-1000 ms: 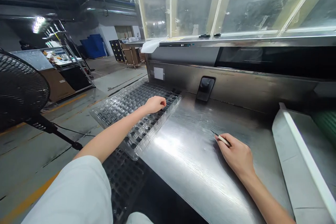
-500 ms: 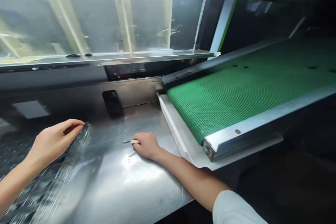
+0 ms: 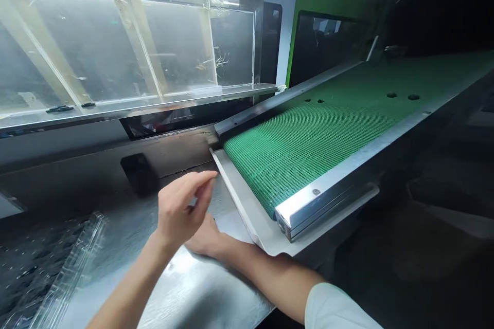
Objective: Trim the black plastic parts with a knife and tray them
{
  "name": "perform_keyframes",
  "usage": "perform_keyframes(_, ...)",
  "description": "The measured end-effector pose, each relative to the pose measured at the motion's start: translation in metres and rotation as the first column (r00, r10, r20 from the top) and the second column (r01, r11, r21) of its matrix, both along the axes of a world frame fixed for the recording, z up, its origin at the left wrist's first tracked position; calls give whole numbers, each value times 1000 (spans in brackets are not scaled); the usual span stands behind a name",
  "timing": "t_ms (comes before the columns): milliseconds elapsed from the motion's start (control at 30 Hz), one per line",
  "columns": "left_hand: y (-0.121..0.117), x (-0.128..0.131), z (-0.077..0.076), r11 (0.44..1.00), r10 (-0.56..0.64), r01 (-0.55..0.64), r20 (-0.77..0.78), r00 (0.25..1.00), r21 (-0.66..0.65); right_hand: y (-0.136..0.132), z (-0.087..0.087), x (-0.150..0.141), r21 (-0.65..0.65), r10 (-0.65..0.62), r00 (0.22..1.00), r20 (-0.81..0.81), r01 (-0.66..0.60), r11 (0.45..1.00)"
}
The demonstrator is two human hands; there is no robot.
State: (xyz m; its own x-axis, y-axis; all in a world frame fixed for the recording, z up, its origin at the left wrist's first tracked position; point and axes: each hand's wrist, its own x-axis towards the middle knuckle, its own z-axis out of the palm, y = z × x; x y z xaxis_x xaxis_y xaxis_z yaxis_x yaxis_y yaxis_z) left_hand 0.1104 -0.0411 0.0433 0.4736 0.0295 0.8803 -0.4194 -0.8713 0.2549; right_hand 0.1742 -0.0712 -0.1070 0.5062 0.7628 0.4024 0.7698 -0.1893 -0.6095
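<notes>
- A worker's left hand (image 3: 179,208), fingertips pinched together, hovers near the white tray (image 3: 237,198); I cannot tell whether it grips anything.
- Behind it, the right hand (image 3: 204,239) is partly hidden, its grip impossible to tell, above the steel table (image 3: 208,288).
- Beyond both hands, to their right, small dark pieces (image 3: 391,95) lie on a green belt (image 3: 293,154).
- Left of the hands stands a dark phone (image 3: 139,174).

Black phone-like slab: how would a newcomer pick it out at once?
From the green conveyor belt, go left along the metal back panel. The black slab leans there, in the picture's left half. Unlike the long dark strip above, it is small and round-cornered.
</notes>
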Motion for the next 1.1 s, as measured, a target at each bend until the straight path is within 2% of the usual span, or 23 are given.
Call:
perform_keyframes(33, 5, -1, -12, 989, 45, -38, 42, 998, -142, 0, 1, 2, 30, -17, 1000, -19, 18, 999)
perform_keyframes(67, 13, -2, -25, 954, 97, -71, 76, 992, -292, -1, 3, 4, 69, -29, 999, -37, 32, 997)
perform_keyframes(133, 31, -7, -49, 835, 196, -103, 117, 974, -541, -2, 7, 8, 227, -31, 994, -108, 55, 972)
perform_keyframes(233, 52, -17, -85, 682, 256, -126, 73, 964, -720, -1, 10, 9, 501, 44, 967, -251, 91, 861)
perform_keyframes(300, 58, -24, -109, 606, 212, -177, -58, 976, -776, 1, 8, 6, 567, 126, 932, -340, 97, 818)
perform_keyframes(367, 59, -27, -129, 529, 76, -199, -187, 979, -825, 2, 3, 0, 560, 209, 881, -425, 74, 825)
perform_keyframes(433, 60, -26, -143, 479, -110, -163, -243, 964, -863, 3, -2, -4, 525, 281, 827, -488, 20, 851)
perform_keyframes(567, 67, -22, -151, 473, -362, -53, -249, 898, -879, 2, -2, -9, 461, 315, 791, -525, -47, 886)
perform_keyframes(633, 71, -22, -150, 432, -428, -28, -232, 873, -901, 2, 1, -10, 445, 285, 797, -532, -23, 895)
perform_keyframes(700, 74, -23, -148, 383, -456, -30, -218, 863, -923, 3, 4, -11, 435, 265, 797, -543, -3, 900)
perform_keyframes(767, 75, -25, -147, 357, -465, -33, -208, 861, -933, 3, 4, -12, 423, 253, 796, -549, 3, 906)
perform_keyframes(967, 76, -27, -143, 355, -531, 29, -176, 829, -934, 2, 4, -11, 353, 164, 828, -537, 44, 934)
perform_keyframes(1100, 79, -28, -142, 329, -517, 3, -177, 838, -944, 3, 4, -11, 334, 166, 818, -550, 33, 942)
